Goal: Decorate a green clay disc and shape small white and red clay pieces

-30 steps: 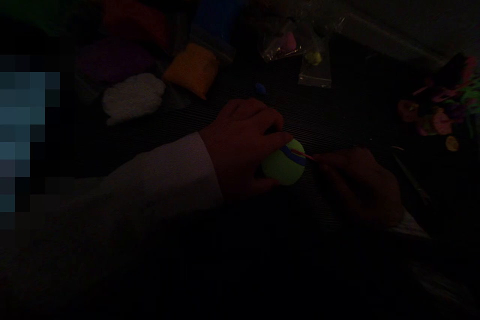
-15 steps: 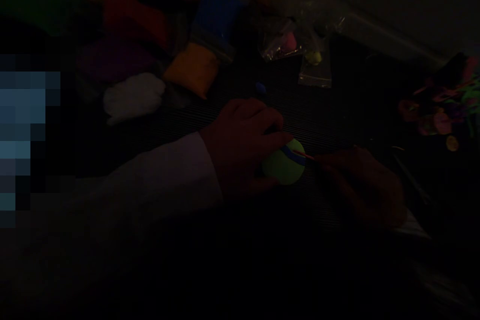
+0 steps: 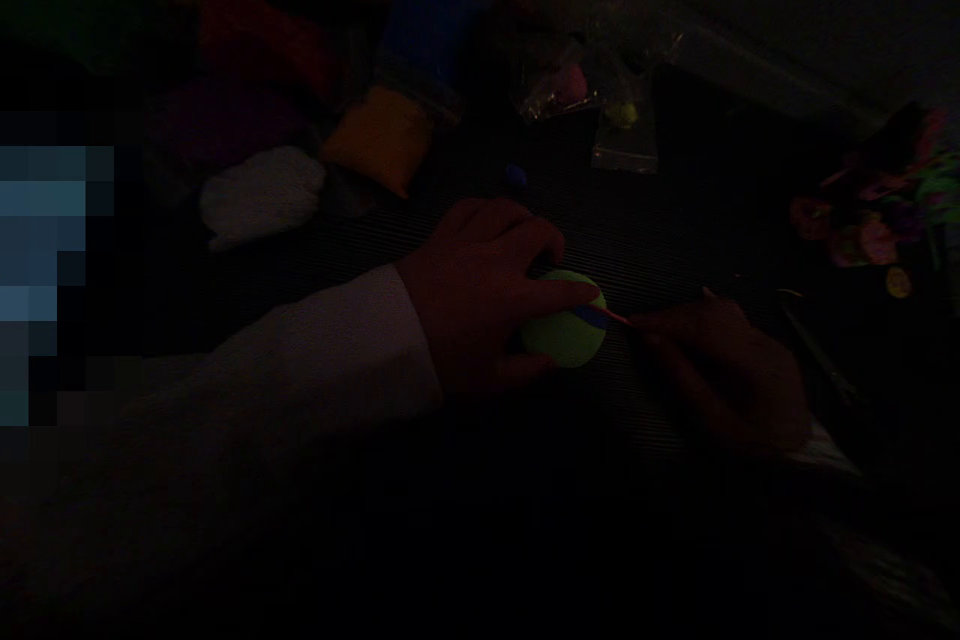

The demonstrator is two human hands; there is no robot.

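Observation:
The view is very dark. Near the middle, a yellow-green ball (image 3: pixel 559 340) rests on the dark ridged surface, with a blue strip (image 3: pixel 591 317) across its right side. My left hand (image 3: pixel 487 290) is wrapped round the ball from the left, one finger lying over its top by the strip. To the right, my right hand (image 3: pixel 731 370) pinches the end of a thin reddish strand (image 3: pixel 616 317). The strand's other end lies against the ball beside that finger. Whether it is clay or something else I cannot tell.
Bags of coloured material, among them orange (image 3: pixel 382 140), white (image 3: pixel 262 195) and red (image 3: pixel 262 35), lie at upper left. A small blue lump (image 3: pixel 516 176) sits beyond my left hand. Clear bags (image 3: pixel 626 145) are behind it. Colourful small pieces (image 3: pixel 874 235) and a thin tool (image 3: pixel 817 350) lie right.
A finger of my left hand has reached farther right over the top of the ball, onto the strand's end. More of the ball's top shows behind that finger. My right hand has barely moved.

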